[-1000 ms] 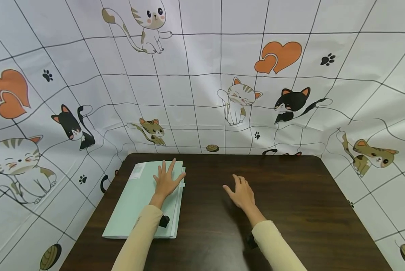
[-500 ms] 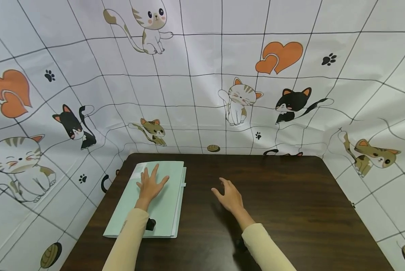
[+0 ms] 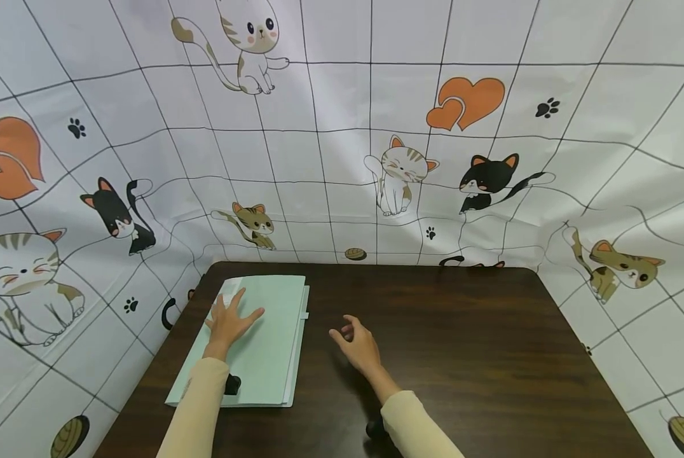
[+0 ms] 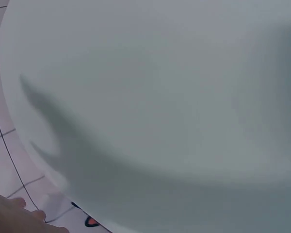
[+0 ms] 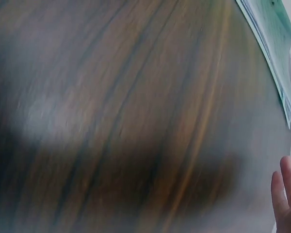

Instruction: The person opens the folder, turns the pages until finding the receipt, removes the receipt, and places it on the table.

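Note:
A pale green folder lies closed on the left part of the dark wooden table, with a small white tab on its right edge and a whitish label near its top left. My left hand is over the folder's left half, fingers spread; whether it touches the cover I cannot tell. In the left wrist view the cover fills most of the picture, shaded by the hand. To the right of the folder my right hand hovers over the table, fingers loosely bent and holding nothing.
A white curtain with a grid, cats and orange hearts hangs behind the table and at both sides. Dark cameras sit under the wrists. The table's back edge meets the curtain.
My left hand has slid leftward across the folder from its right edge to its left half. My right hand has moved left, closer to the folder. The folder has stayed in place.

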Tool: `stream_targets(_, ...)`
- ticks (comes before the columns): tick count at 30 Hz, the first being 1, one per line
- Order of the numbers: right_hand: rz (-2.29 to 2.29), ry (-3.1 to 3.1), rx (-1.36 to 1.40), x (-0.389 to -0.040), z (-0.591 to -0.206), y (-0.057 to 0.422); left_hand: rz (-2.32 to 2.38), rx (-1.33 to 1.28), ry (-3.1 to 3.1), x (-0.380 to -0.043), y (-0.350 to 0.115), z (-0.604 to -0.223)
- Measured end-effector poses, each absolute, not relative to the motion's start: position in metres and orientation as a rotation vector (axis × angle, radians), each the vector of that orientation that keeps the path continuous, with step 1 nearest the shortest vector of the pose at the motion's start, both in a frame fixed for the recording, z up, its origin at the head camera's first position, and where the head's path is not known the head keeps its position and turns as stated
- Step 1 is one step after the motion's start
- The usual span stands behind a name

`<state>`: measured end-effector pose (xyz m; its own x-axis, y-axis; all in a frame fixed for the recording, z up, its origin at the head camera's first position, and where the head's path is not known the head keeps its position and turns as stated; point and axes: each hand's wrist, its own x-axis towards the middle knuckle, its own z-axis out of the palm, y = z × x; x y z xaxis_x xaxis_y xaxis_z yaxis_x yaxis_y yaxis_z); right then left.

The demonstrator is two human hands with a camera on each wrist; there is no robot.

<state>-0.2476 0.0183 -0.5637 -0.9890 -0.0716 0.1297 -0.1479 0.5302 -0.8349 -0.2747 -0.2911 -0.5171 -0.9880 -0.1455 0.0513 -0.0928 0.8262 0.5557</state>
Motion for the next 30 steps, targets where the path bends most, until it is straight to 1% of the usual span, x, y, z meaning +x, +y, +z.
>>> stream_targets(7,1.687,-2.590,0.082,-0.243,-0.563,0.008,-0.939,0.362,-2.964,-0.262,-0.313,-0.528)
stream_targets(15,1.775,-2.598,0.127,-0.241,-0.567,-0.012,-0.994,0.509,-2.995,-0.242,-0.345,-0.531)
stream_targets(20,1.871,-2.564,0.107,-0.238,-0.571,-0.023,-1.041,0.524,-3.029,-0.238,-0.354,-0.536)
stream_targets(25,2.205,-2.432,0.053,-0.237,-0.565,-0.031,-1.112,0.521,-3.043,-0.240,-0.355,-0.540)
stream_targets(27,2.305,-2.406,0.063,-0.238,-0.562,-0.034,-1.130,0.507,-3.041,-0.241,-0.354,-0.540)
stream_targets(30,2.341,-2.438,0.127,-0.240,-0.557,-0.036,-1.162,0.466,-3.038,-0.244,-0.354,-0.539)
